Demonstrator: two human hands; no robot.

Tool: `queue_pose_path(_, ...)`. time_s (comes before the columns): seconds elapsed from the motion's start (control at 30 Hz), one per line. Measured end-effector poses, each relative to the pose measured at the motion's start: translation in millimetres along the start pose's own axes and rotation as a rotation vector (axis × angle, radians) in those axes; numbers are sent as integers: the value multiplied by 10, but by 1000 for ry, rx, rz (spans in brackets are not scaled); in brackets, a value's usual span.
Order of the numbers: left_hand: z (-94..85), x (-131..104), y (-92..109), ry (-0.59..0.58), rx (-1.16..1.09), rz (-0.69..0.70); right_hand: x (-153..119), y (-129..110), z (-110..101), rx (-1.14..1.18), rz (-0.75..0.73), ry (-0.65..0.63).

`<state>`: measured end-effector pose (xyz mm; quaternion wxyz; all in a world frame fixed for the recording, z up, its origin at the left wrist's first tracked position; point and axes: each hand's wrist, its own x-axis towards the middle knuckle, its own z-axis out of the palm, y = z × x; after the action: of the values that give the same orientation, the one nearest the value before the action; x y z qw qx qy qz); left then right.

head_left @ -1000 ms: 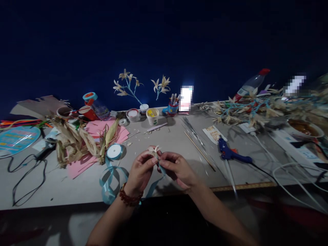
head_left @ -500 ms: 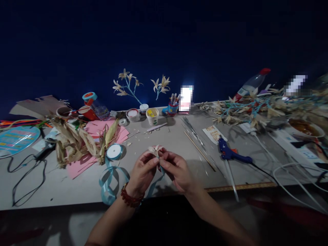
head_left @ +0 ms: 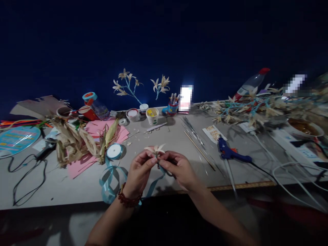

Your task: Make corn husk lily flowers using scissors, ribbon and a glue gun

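Small pale flower of dried corn husk, pointed petals [head_left: 155, 149]: held above the near edge of the grey counter [head_left: 77, 184], between both hands. Left hand [head_left: 139, 172], red bead bracelet at the wrist: fingertips pinched together on the flower's base. Right hand [head_left: 178, 169]: fingers closed on the same base from the other side, touching the left fingertips. Light blue satin ribbon [head_left: 109, 184]: trails from under the hands to its spool [head_left: 114, 151], just left. Heap of dried corn husks [head_left: 74, 141] on pink paper sheets [head_left: 84, 164]: further left. Blue glue gun [head_left: 229, 152]: right, well apart.
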<state>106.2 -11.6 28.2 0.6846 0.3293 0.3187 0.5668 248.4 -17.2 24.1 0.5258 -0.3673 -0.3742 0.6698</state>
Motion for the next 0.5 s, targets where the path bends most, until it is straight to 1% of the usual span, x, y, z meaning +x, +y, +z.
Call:
queue_pose_path(0.1,-18,4,-5,-32,-32,-68,-6,-12,30,119,106,-4)
queue_pose_path(0.2,-36,14,-11,-73,-68,-133,-16,5,38,197,158,-53)
queue_pose_path(0.37,-28,32,-2,-108,-126,-222,-16,68,33,308,195,-125)
queue_pose_path(0.5,-19,36,-2,-160,-170,-277,-22,73,42,295,196,-148)
